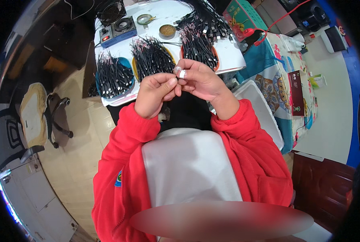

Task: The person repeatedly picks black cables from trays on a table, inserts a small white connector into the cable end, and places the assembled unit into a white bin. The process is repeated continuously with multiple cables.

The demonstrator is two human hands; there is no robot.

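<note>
In front of my chest, above the near edge of the white table, my two hands meet at the fingertips. My right hand (202,78) is closed in a pinch, with a small white piece (182,74) at its thumb and forefinger. My left hand (156,89) pinches right beside it, and a dark bit shows between the fingertips; its kind is too small to make out. Beyond them, bundles of black cables with silver plugs fill a blue basket (128,65), a yellow basket (135,72) and an orange-red basket (217,60).
A blue hot-plate device (119,37) with a red switch, a glass dish (144,19) and a round tin (167,30) stand farther back. More black cables (206,20) lie at the back right. A white foam box (264,105) is beside my right arm; an office chair (34,117) stands left.
</note>
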